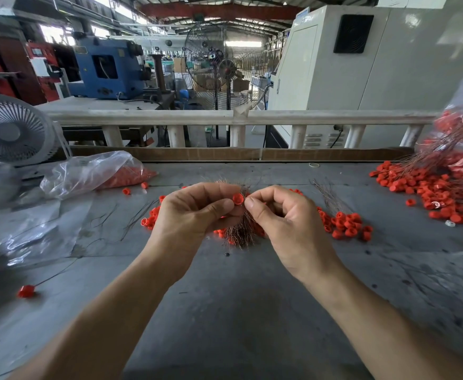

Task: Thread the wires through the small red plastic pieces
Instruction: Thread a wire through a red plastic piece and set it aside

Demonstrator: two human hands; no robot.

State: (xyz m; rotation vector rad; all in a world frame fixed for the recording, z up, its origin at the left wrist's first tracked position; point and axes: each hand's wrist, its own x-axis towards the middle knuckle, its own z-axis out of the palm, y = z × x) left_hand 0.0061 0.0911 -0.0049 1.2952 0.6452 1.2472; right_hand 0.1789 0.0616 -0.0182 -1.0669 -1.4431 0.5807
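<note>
Far left of the red cap (238, 199) you hold: a small white fan (12, 130), a clear bag of red pieces (98, 171), one finished cap on its wire (25, 291) lower down. Your left hand (194, 212) pinches that cap between thumb and forefinger and seems also to grip a bundle of thin wires (240, 231) hanging below it. Just right of the cap, your right hand (282, 218) has thumb and forefinger closed together at the cap's edge; a wire there is too fine to see. Threading looks in hand. Next move calls for steady aim at the cap's hole. Right of the cap: loose caps (345, 226), then a big finished heap (444, 187) far right.
</note>
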